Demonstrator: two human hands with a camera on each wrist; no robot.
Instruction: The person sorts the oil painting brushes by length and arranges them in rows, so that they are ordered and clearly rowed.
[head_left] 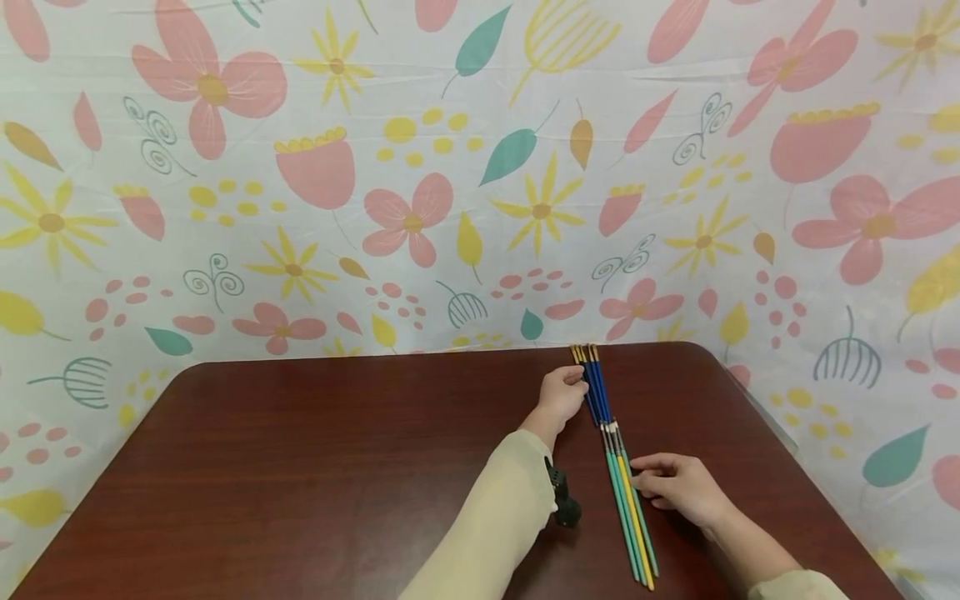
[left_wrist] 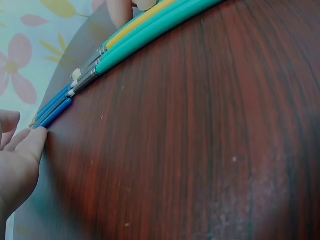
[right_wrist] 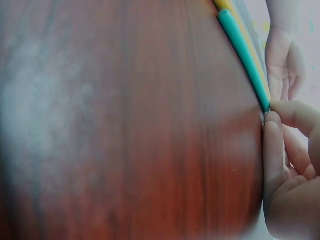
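Note:
Several paintbrushes lie in two bundles, end to end, on the table. The far bundle has blue brushes (head_left: pixel 602 392) with bristles at the back edge. Nearer, green brushes (head_left: pixel 619 500) lie around a yellow brush (head_left: pixel 635 523), their pale bristles close to the blue handle ends. My left hand (head_left: pixel 562 395) is at the left side of the blue brushes, fingertips right at the handles; the left wrist view shows its thumb (left_wrist: pixel 37 139) extended beside them. At the right side of the green brushes, my right hand (head_left: pixel 682 485) touches the outer handle with thumb and forefinger tips.
The dark brown wooden table (head_left: pixel 300 483) has rounded back corners. Behind it hangs a floral cloth (head_left: pixel 450 208), also seen along the right side. A small black device (head_left: pixel 562 496) is strapped to my left wrist, at the end of a cream sleeve (head_left: pixel 495 508).

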